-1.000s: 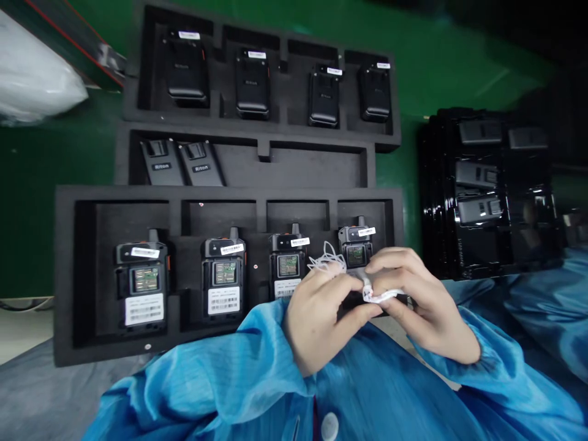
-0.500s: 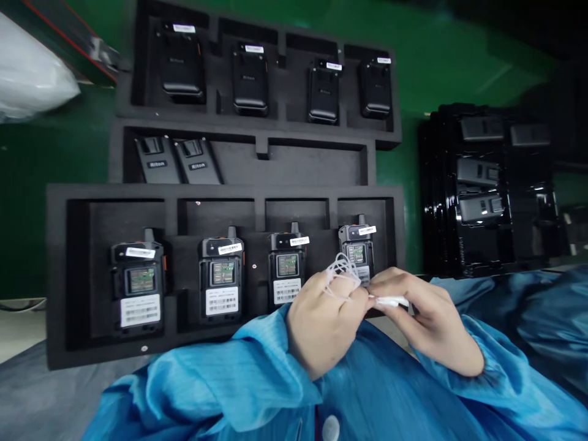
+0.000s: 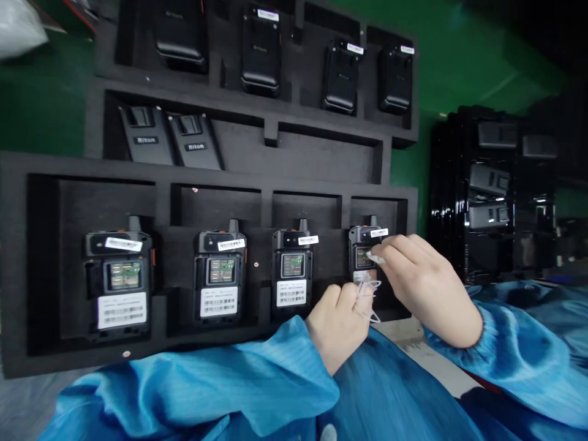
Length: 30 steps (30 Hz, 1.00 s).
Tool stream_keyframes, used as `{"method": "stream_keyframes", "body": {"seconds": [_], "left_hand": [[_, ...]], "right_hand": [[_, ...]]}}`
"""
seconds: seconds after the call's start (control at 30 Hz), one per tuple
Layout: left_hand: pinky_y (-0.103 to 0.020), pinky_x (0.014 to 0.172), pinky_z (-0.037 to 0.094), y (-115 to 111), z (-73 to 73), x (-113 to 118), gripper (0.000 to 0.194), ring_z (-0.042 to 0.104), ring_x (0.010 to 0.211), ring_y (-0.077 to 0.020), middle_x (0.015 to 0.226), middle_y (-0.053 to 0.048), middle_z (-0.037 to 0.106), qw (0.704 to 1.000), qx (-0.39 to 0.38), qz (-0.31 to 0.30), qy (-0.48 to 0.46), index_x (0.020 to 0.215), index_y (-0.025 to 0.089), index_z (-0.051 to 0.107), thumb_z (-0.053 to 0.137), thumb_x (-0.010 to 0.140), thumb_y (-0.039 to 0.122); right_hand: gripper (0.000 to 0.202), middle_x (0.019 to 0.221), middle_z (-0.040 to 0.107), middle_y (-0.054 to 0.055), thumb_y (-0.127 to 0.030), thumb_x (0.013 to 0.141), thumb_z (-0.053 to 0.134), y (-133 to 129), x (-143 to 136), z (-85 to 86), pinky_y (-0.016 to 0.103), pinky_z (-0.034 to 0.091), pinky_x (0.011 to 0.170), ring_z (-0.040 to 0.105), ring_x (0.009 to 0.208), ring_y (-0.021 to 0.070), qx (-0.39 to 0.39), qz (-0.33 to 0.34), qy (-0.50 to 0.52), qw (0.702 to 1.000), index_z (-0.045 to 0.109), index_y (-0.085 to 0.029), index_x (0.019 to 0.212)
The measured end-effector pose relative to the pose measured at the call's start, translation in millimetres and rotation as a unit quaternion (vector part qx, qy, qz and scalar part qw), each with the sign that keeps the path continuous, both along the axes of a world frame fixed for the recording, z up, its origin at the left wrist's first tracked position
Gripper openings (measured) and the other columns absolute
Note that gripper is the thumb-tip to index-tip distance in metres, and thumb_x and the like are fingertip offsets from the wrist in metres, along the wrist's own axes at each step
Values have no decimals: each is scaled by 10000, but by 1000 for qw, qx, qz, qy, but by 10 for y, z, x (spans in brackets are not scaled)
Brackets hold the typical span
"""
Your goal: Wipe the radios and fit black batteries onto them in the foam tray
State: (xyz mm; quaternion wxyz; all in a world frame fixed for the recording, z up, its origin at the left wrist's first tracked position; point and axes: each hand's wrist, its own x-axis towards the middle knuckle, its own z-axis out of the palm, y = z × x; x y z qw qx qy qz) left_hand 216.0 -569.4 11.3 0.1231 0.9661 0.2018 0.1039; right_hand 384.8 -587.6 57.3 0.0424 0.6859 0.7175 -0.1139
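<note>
My left hand (image 3: pixel 342 321) is closed on a tangle of thin white cord (image 3: pixel 367 297) below the rightmost open-backed radio (image 3: pixel 365 254). Pinched in the fingertips of my right hand (image 3: pixel 420 282) is a small white piece (image 3: pixel 376 258), over that radio's open back. Three more such radios lie in the front foam tray (image 3: pixel 248 177): one on the far left (image 3: pixel 122 288), one beside it (image 3: pixel 220 275) and one in the middle (image 3: pixel 293 269). Each has a barcode strip and a white label. The cord hides part of the rightmost radio's label.
Two grey Riton covers (image 3: pixel 147 141) lean in the middle tray (image 3: pixel 321 153). Behind, the back tray (image 3: pixel 367 119) holds several black Riton devices (image 3: pixel 261 58). Stacked glossy black trays (image 3: pixel 489 245) with grey parts stand at the right. A white bag (image 3: pixel 21 27) shows at the upper left.
My hands have moved apart; the right has risen to the rightmost radio with the white piece, the left has lowered slightly with the cord. The view has shifted, and the trays look closer.
</note>
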Motion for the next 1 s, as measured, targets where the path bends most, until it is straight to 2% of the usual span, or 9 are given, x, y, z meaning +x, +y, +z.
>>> {"method": "stream_keyframes", "body": {"seconds": [0.13,0.23,0.4,0.6,1.0], "left_hand": [[-318,557,288,16,6,11,244,431,699,-139,832,-44,508,999,-19,-28,3,1080,112,637,503,878,135],[-309,554,292,16,11,22,277,424,701,-141,870,-70,529,1000,-17,-25,-2,1120,85,621,494,879,133],[-302,558,298,-2,4,41,280,429,695,-143,836,-71,526,999,-32,-13,-17,1106,54,620,486,867,108],[-298,548,300,-11,2,60,260,439,677,-141,786,-64,515,999,-34,15,-33,1072,37,615,483,856,94],[-300,551,317,-24,-8,69,206,450,674,-139,750,-46,506,998,-57,16,-33,1026,63,608,486,867,110]], "right_hand": [[201,912,568,98,-102,886,447,42,5,-26,341,436,757,446,793,185,-1,64,-8,998,604,-85,1009],[220,926,569,104,-89,889,433,41,21,-54,340,436,763,457,806,185,19,81,-1,997,599,-71,1031],[202,875,559,98,-90,882,449,32,51,-67,343,439,744,447,783,187,6,103,-24,994,610,-65,1001],[195,895,562,104,-71,871,466,20,72,-103,339,444,755,457,804,186,22,100,-7,995,606,-51,1004],[184,887,571,101,-74,861,478,22,63,-97,341,446,743,459,796,190,25,119,-13,993,620,-63,978]]}}
